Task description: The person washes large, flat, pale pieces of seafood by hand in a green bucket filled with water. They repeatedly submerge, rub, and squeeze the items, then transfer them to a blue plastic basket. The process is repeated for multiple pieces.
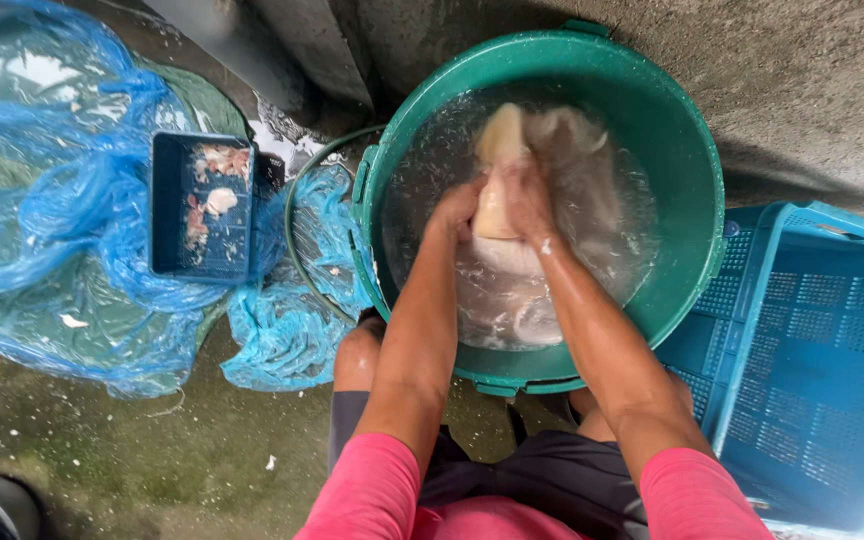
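Seen from our head camera, our left hand [457, 208] and right hand [530, 195] curl their fingers tight around a pale, slippery piece of squid [498, 190], half sunk in cloudy water inside a green tub [687, 140]. More pale pieces lie below. A blue crate [822, 350] touches the tub; a dark tray [167, 215] rests on blue plastic sheeting [42, 200].

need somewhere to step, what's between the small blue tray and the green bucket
In the head view, crumpled blue plastic inside a thin green hoop fills the gap between tray and bucket.
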